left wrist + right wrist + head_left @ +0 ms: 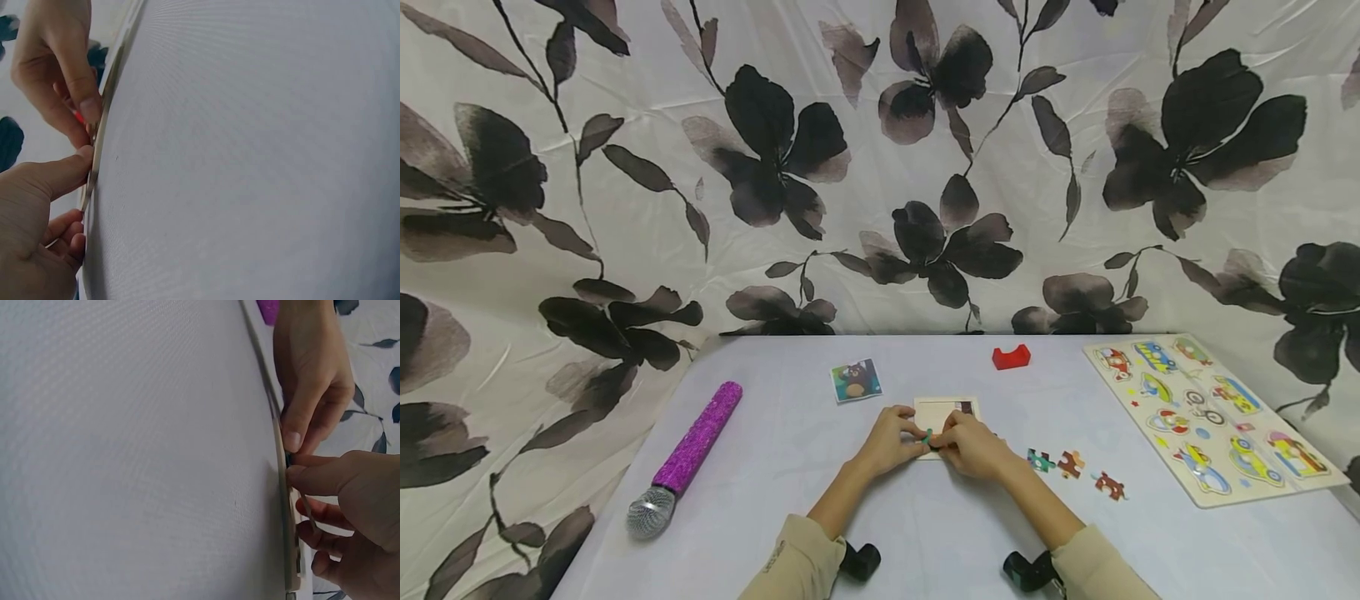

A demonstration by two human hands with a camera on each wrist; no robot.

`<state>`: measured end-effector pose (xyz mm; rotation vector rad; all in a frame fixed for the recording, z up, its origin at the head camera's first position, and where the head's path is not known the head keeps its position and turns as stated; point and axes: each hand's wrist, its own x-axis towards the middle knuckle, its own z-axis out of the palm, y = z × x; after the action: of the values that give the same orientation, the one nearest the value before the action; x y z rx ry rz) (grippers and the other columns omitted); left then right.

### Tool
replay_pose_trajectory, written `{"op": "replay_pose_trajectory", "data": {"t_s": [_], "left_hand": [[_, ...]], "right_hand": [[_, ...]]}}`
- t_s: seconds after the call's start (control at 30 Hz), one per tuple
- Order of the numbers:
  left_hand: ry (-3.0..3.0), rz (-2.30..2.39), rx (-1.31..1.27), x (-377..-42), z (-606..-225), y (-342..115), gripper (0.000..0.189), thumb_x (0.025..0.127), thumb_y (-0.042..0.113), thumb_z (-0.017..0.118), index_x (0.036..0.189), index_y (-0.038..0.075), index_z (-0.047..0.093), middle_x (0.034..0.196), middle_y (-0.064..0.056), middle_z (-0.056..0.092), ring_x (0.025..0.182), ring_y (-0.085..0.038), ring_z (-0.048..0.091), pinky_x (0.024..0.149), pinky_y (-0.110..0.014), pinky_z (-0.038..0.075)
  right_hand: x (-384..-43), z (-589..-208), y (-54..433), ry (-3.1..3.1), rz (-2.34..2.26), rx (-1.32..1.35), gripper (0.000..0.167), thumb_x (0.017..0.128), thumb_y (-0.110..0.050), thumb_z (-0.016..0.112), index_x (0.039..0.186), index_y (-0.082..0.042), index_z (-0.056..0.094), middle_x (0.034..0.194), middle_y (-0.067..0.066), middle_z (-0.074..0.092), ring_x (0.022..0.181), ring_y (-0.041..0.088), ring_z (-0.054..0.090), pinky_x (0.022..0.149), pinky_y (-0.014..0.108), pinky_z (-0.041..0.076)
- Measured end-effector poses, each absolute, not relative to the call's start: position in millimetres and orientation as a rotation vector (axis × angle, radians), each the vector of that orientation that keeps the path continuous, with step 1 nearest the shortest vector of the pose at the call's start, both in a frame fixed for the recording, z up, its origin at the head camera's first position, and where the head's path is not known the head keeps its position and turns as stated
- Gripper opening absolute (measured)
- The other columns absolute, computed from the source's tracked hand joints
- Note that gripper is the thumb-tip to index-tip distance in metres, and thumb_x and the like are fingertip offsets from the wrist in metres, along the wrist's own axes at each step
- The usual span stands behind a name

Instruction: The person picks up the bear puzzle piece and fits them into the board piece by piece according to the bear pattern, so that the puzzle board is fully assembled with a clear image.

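In the head view a small wooden puzzle tray [934, 410] lies mid-table, with a dark piece at its upper right corner. Over its lower part my left hand [889, 442] and right hand [973, 444] meet, fingertips almost together. A small green jigsaw piece [928, 436] shows between them, pinched by the left thumb and index finger. My right thumb and index finger pinch at the same spot, mostly covering what they hold. In the right wrist view a thin flat piece [309, 512] stands by the right hand's other fingers. Three loose jigsaw pieces [1071, 464] lie right of the tray.
A bear picture card [855, 381] lies behind the left hand, a red holder [1011, 357] at the back. At left is a purple glittery microphone [700, 442]; at right, a vehicle puzzle board [1206, 433]. A floral cloth [850, 192] hangs behind the table.
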<state>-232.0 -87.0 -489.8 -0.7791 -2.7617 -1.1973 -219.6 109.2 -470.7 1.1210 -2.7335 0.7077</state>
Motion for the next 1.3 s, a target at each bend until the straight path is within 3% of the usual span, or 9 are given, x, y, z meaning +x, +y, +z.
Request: {"op": "replay_pose_trajectory", "data": {"t_s": [0.67,1.1,1.3], "left_hand": [[-2.758,-1.203,-0.781,-231.4,-490.7,-87.7,0.019,0.078,0.014,0.076,0.089,-0.001,0.074,0.123,-0.023,0.055,0.114,-0.038,0.048,0.094,-0.051,0.043],[-2.738,-1.218,-0.785,-232.7,-490.7,-85.6,0.018,0.077,0.012,0.076,0.087,-0.002,0.074,0.121,-0.026,0.055,0.114,-0.04,0.048,0.094,-0.053,0.042],[-2.741,-1.199,-0.783,-233.2,-491.2,-85.4,0.018,0.076,0.012,0.076,0.087,-0.002,0.074,0.12,-0.025,0.056,0.113,-0.039,0.048,0.094,-0.052,0.043]], "right_hand": [[-218.4,-469.5,110.3,-2.759,0.68,1.1,0.018,0.082,-0.003,0.068,0.098,-0.007,0.076,0.086,0.003,0.055,0.071,0.01,0.044,0.056,0.02,0.039],[-223.1,-476.7,116.1,-2.709,0.744,1.152,0.021,0.081,0.0,0.069,0.102,-0.003,0.074,0.09,0.006,0.055,0.077,0.013,0.047,0.064,0.023,0.044],[-224.7,-479.7,116.5,-2.656,0.876,1.117,0.018,0.079,-0.001,0.072,0.097,0.0,0.074,0.088,0.006,0.062,0.079,0.017,0.053,0.068,0.028,0.046]]}}
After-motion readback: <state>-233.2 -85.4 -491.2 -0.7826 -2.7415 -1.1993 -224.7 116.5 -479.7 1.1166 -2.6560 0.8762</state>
